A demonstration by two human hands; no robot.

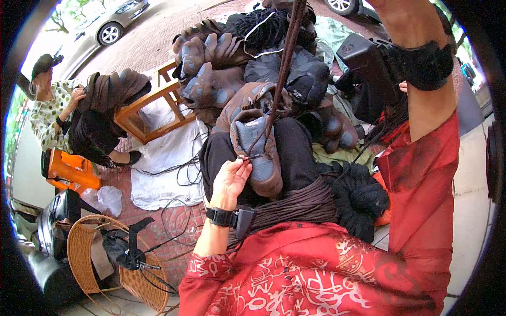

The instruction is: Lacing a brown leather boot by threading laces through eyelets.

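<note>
A: Where to look for the shoe (252,134)?

B: On the lap, between thighs in black trousers (297,152), toe pointed back toward the red shirt (300,263). Probably set there for support, with the lacing facing up and within easy reach.

A: And the left hand (232,177)?

B: Grasping a dark lace (257,155) at the shoe's lacing, pinched between thumb and fingertips. Likely held so close in for control of that end.

A: What about the right hand?

B: Out of view, beyond a raised right arm (414,31) cut off by the top edge. Cannot tell whether clenched or released. Perhaps lifted to hold the long brown laces (286,60) taut, judging by the straight slant upward from the shoe.

A: Why the brown lace bundle (298,205) across the lap?

B: Perhaps laid there to be handy, just beside the toe.

A: And the look of the shoe?

B: Brown upper, grey-blue toe panel, grey-blue tongue, dark lacing across the front. Too little detail for counting eyelets. Much like others in the shoe pile (208,87) beyond the knees.
</note>
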